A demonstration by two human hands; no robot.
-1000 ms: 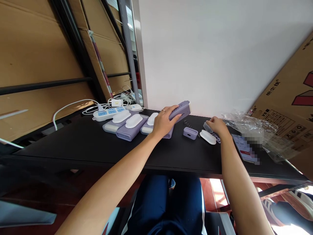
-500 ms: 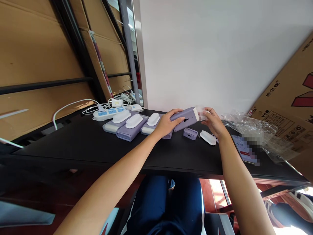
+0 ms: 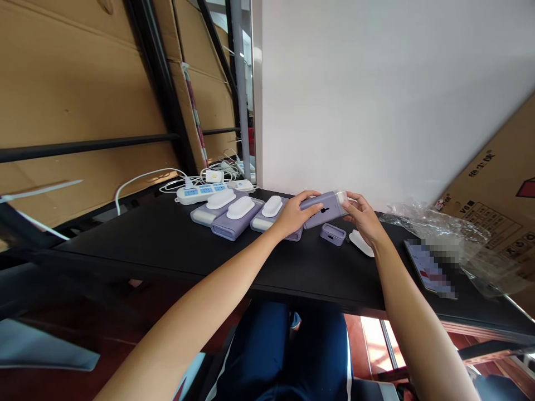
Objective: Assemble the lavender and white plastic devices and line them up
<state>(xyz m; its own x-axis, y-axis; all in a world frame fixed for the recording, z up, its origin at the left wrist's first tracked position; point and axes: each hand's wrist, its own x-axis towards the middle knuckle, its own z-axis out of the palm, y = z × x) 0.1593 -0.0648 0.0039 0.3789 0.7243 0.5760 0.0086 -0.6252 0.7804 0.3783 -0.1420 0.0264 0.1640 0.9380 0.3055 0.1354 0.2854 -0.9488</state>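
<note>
Above the black table (image 3: 167,239), my left hand (image 3: 292,216) is wrapped round a flat purple case (image 3: 327,208) with a small black mark on its face. My right hand (image 3: 363,217) pinches a translucent whitish plastic piece (image 3: 341,198) at the case's right end. How far that piece sits inside the case I cannot tell. Below the hands lie a small purple oblong frame (image 3: 333,234) and a white oval pad (image 3: 361,243), partly covered by my right wrist. Left of my left hand lie several similar purple cases (image 3: 234,228), with white oval pads (image 3: 241,207) on top.
A white power strip (image 3: 200,193) with tangled cables stands at the back left. To the right lie a phone (image 3: 426,267) and crumpled clear plastic wrap (image 3: 443,223). A cardboard box (image 3: 489,206) leans at the far right. A pale wall (image 3: 376,100) rises behind the table.
My right hand has come closer to the case, and less of the translucent piece shows beyond its end. The view has shifted slightly, moving the table items rightward.
</note>
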